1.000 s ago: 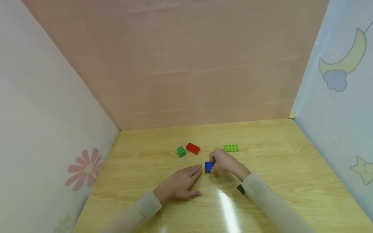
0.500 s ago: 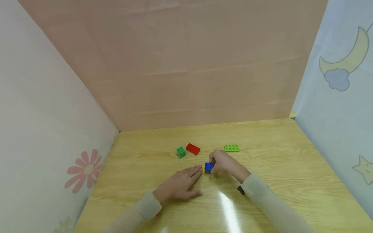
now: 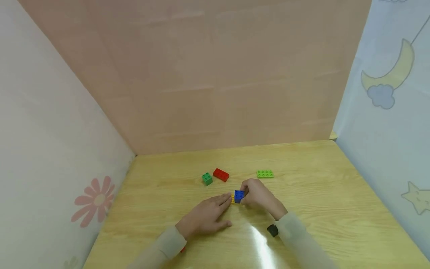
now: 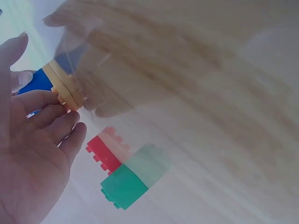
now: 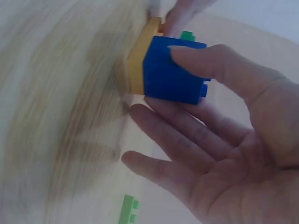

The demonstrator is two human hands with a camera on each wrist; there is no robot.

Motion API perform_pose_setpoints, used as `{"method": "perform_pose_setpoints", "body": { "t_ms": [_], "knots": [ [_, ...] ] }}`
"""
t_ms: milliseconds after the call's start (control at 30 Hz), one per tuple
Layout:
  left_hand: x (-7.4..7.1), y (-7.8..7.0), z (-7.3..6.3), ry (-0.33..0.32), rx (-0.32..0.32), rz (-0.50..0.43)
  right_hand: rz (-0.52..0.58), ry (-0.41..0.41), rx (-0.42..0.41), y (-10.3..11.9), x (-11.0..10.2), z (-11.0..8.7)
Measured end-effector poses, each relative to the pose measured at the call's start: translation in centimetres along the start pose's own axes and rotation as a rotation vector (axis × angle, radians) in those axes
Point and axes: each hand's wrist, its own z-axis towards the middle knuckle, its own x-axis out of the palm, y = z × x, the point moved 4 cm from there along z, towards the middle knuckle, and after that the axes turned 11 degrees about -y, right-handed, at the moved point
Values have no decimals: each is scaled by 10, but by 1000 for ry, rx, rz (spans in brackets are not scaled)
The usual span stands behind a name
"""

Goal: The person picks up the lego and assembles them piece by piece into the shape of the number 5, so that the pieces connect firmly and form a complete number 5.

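A blue toy brick (image 3: 239,195) sits on the right part of a thin yellow brick (image 3: 233,199), studs up, on the wooden table. My right hand (image 3: 260,195) pinches the blue brick between thumb and fingers; in the right wrist view the thumb lies along one side of the blue brick (image 5: 173,72). From the other side, my left hand (image 3: 207,216) lies palm down with extended fingers, their tips on the yellow brick's left end. The left wrist view shows these fingertips over the studs of the yellow brick (image 4: 64,88). The fingers hide much of its top.
Beyond the hands lie a green brick (image 3: 207,179), a red brick (image 3: 221,175) and, farther right, a flat lime-green brick (image 3: 265,174). A red piece (image 3: 183,249) peeks out beside the left sleeve. Walls enclose the table (image 3: 302,168) at the back and both sides.
The whole head view has shifted slightly, moving the table a little lower in the picture. Both hands and the bricks keep nearly the same places relative to each other.
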Motion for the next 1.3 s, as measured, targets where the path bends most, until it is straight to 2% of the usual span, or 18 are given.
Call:
{"method": "perform_pose_setpoints", "body": {
  "t_ms": [200, 433, 633, 833, 1133, 1300],
  "knots": [
    [-1, -2, 1, -4, 1, -9, 25, 9, -68, -6, -2, -3],
    [0, -9, 2, -20, 22, 30, 151, 36, -107, -21, -5, -5],
    [-3, -12, 5, -3, -3, 42, 265, 34, -78, -29, -3, -4],
    [-2, -13, 7, 2, -2, 54, 280, 16, 1, -30, -3, -7],
    [-2, -12, 8, -13, -34, 63, 271, -8, -17, -26, -1, -9],
    [0, -15, 9, -3, -40, 17, 282, -9, -21, -33, 1, -12]
  ]
}}
